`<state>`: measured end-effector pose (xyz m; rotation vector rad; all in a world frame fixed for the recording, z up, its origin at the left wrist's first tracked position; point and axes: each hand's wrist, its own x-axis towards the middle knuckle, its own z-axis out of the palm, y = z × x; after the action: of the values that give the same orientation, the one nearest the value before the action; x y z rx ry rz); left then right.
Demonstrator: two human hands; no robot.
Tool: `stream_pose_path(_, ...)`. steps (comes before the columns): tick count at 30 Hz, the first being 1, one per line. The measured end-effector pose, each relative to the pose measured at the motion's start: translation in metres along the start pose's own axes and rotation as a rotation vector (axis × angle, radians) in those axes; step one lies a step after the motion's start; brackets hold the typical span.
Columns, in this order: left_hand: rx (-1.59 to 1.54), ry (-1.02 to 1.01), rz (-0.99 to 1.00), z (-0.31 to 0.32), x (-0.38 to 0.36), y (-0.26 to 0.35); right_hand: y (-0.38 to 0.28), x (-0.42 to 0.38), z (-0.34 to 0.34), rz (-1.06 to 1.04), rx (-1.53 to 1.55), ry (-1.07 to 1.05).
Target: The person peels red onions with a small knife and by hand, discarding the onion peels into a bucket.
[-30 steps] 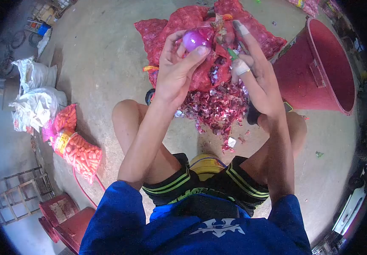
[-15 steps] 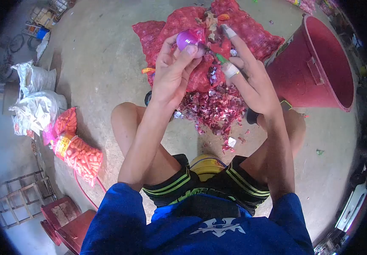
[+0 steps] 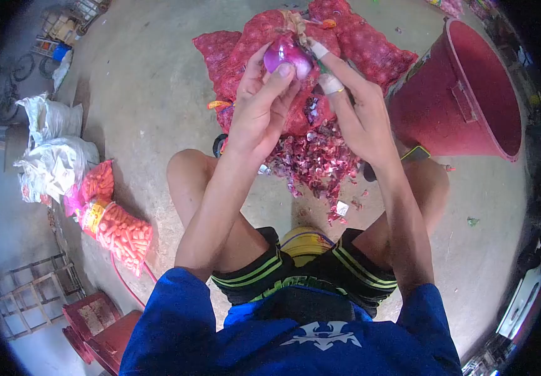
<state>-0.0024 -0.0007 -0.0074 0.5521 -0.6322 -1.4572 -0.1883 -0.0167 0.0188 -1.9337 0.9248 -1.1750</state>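
- Left hand [image 3: 261, 103] has it, fingers curled round a shiny purple onion [image 3: 286, 59], thumb pressed on the near side!
- And where's that onion? Up between the two hands, over the mesh sacks as seen from above, with dry papery skin [image 3: 294, 24] sticking out at its far end.
- Over to the right hand [image 3: 358, 103]: thumb and forefinger close in a pinch on a green handle [image 3: 322, 67], just a sliver of it showing, and whatever it carries is hidden.
- Pale wrapping on that right thumb [image 3: 330, 84], more on the forefinger tip, which sits right by the papery end.
- Below the hands, a loose heap of purple peelings [image 3: 320, 156] spreads over the concrete floor [image 3: 145, 94], one white scrap [image 3: 342, 208] at its near edge.
- Full red mesh sacks [image 3: 370, 50] lie just beyond, a big red tub [image 3: 427, 119] tilted to their right.
- Far left, a bag of carrots [image 3: 126, 232] lies near white sacks [image 3: 57, 163].
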Motion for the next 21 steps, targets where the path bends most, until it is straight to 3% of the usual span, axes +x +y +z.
stream_pose_path(4, -0.086, -0.054, -0.041, -0.005, 0.001, -0.002, 0.007, 0.001, 0.000, 0.112, 0.091, -0.003)
stream_pose_path(7, -0.154, -0.132, -0.044, -0.001, -0.001, 0.007, 0.036, 0.004, -0.010, 0.106, 0.018, 0.181)
stream_pose_path(9, -0.149, -0.171, -0.015, 0.000, -0.002, 0.009, 0.038, 0.005, -0.023, 0.249, 0.277, 0.066)
stream_pose_path(13, -0.005, -0.078, 0.054, 0.000, -0.001, 0.008, 0.007, 0.000, -0.015, 0.179, 0.425, 0.009)
stream_pose_path(14, 0.020, -0.057, 0.081, 0.003, -0.001, 0.008, 0.001, -0.001, -0.020, 0.194, 0.362, -0.104)
stream_pose_path(21, 0.131, -0.066, 0.100, 0.010, -0.003, 0.008, 0.003, -0.004, -0.019, 0.167, 0.426, -0.252)
